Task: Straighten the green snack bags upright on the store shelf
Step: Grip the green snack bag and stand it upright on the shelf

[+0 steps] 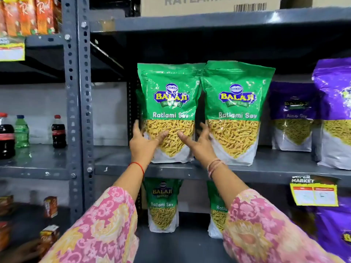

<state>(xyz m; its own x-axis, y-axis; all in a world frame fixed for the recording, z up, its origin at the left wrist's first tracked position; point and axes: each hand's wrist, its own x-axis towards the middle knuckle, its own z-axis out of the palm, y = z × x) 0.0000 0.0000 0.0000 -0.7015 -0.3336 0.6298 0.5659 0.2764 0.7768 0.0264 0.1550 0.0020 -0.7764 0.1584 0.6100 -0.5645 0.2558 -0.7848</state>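
Note:
Two green Ratlami Sev snack bags stand upright side by side on the middle grey shelf (266, 168). The left green bag (170, 103) is held low down between both hands: my left hand (145, 142) cups its left edge with the thumb on the front, and my right hand (197, 143) cups its right edge, fingers reaching into the gap beside the right green bag (236, 111). The right green bag leans very slightly against the left one. Two more green bags (163, 204) stand on the shelf below, partly hidden by my sleeves.
Purple snack bags (292, 114) stand to the right on the same shelf. A grey slotted upright post (78, 111) bounds the bay on the left; drink bottles (58, 130) sit beyond it. A cardboard box (209, 4) rests on the shelf above. A yellow price tag (314, 190) hangs below.

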